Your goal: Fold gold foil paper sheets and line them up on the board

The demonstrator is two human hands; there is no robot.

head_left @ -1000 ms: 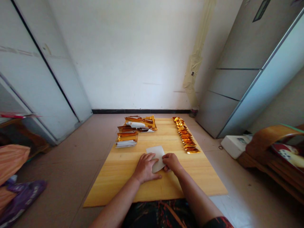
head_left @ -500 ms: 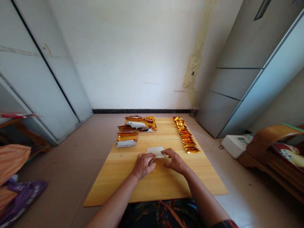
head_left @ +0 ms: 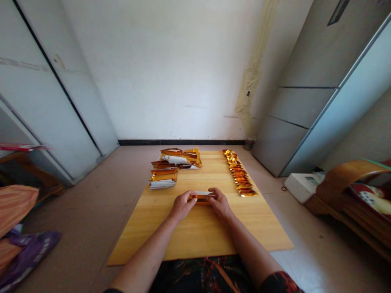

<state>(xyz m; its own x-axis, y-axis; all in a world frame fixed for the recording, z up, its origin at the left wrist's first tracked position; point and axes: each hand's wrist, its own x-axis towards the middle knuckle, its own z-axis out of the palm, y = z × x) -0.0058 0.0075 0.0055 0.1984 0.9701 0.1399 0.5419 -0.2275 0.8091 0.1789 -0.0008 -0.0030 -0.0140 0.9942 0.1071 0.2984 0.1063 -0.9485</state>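
A small piece of folded card, white on one face and orange-brown on the other, is held level just above or on the wooden board. My left hand grips its left end, fingers behind and thumb in front. At the opposite end, my right hand is closed on it in the same way. Beyond my left hand lie stacks of similar orange and white flat pieces. Right of my right hand, shiny gold foil packets lie in an overlapping row. The card's ends are hidden by my fingers.
The board rests low over a tiled floor. A white wall stands behind it, a grey refrigerator at right. A white box and wooden furniture are at far right. Orange and purple bags lie at left.
The white card lay flatter between my hands; now it is folded with its orange-brown side facing me. My right fingers have closed on its right end. The stacks and packets have not moved.
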